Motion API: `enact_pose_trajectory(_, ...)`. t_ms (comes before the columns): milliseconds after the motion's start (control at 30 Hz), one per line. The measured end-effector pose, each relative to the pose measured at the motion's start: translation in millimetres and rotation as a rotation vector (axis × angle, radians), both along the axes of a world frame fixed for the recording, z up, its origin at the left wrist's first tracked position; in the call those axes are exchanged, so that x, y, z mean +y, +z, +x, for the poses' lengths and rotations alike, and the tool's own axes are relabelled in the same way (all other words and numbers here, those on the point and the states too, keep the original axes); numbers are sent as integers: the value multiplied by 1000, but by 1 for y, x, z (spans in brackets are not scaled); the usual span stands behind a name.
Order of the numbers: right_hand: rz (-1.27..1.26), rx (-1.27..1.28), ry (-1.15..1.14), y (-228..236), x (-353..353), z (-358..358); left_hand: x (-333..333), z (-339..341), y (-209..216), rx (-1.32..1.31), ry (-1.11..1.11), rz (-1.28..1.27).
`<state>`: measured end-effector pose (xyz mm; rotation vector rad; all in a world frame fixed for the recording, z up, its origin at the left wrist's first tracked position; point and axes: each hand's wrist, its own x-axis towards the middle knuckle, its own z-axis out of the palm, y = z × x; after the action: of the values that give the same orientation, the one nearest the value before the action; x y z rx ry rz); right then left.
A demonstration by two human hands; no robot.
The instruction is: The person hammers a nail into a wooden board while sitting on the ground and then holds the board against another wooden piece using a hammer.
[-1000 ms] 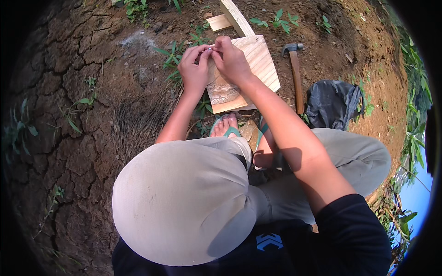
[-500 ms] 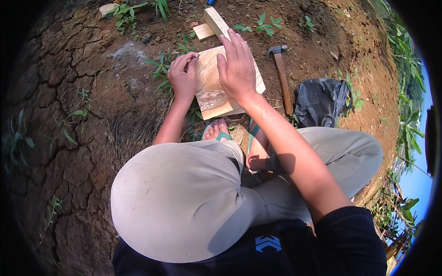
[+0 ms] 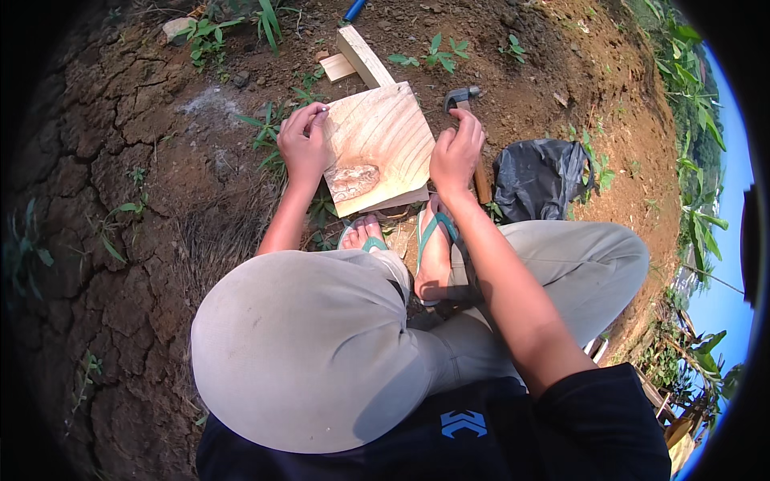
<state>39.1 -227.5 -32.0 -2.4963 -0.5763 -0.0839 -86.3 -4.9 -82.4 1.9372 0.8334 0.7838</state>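
A square wooden board (image 3: 385,140) with a dark knot lies on the ground ahead of my feet. My left hand (image 3: 303,148) is at its left edge, thumb and forefinger pinched together over a tiny thing too small to name. Beside the right edge is my right hand (image 3: 457,152), its fingers curled; whether they grip the board's edge or anything else is hidden. The claw hammer (image 3: 462,98) lies there too, its wooden handle partly covered by that hand.
Beyond the board lie a wooden block (image 3: 365,58), a small flat wood piece (image 3: 337,67) and a blue-handled tool (image 3: 353,10). A black plastic bag (image 3: 539,180) sits at the right. My sandalled feet (image 3: 437,248) are close to the near edge. Cracked soil (image 3: 120,200) spreads leftward.
My right hand has moved from above the board to its right edge, and its outstretched fingers have curled. The left hand keeps its pinch at the left edge. The view has shifted slightly.
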Motion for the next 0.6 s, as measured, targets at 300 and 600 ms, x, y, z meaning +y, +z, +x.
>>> enact_pose_trajectory(300, -519, 261, -304, -44, -84, 37, -1, 4, 4, -16, -22, -46)
enact_pose_trajectory(600, -596, 390, -393, 1, -59, 56, -6, 3, 6, -25, 18, -73)
